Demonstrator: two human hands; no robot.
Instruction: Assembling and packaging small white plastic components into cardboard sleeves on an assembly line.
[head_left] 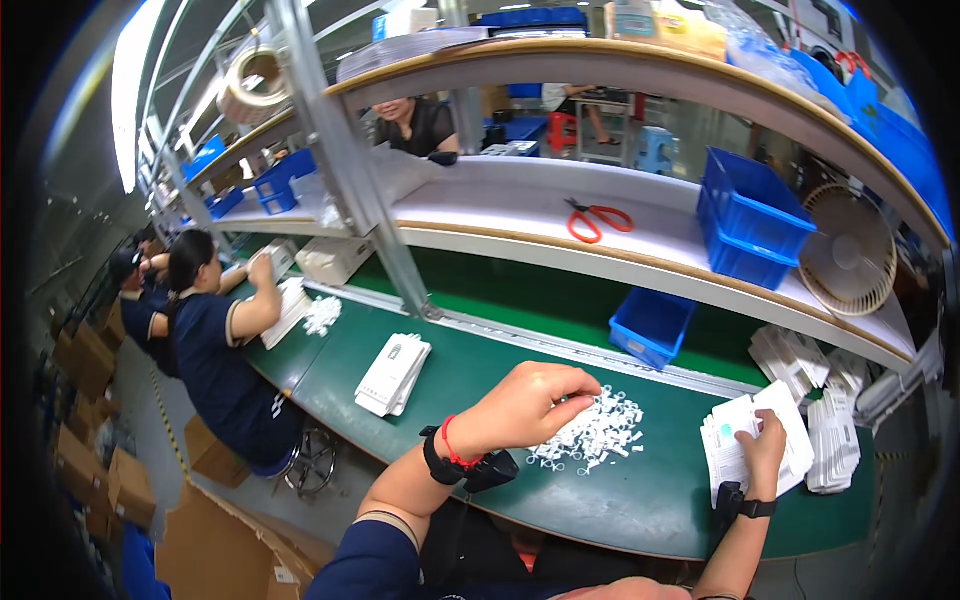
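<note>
My left hand (535, 405) hovers over the left side of a pile of small white looped pieces (605, 435) on the green table. Its thumb and forefinger are pinched together, and whatever sits between the tips is too small to make out. To the right, my right hand (765, 450) grips flat white printed cartons (728, 445), thumb on top, fingers partly hidden. Close beside them lies a fanned stack of flat white cartons (832, 440). Another neat stack of flat white cartons (393, 375) rests on the table to the left.
A shelf behind the table carries red-handled scissors (600, 222), stacked blue bins (755, 215) and a fan (848, 250). Beneath it sits another blue bin (652, 325). A co-worker (225, 340) handles white cartons at the left. An open cardboard box (225, 545) stands at lower left.
</note>
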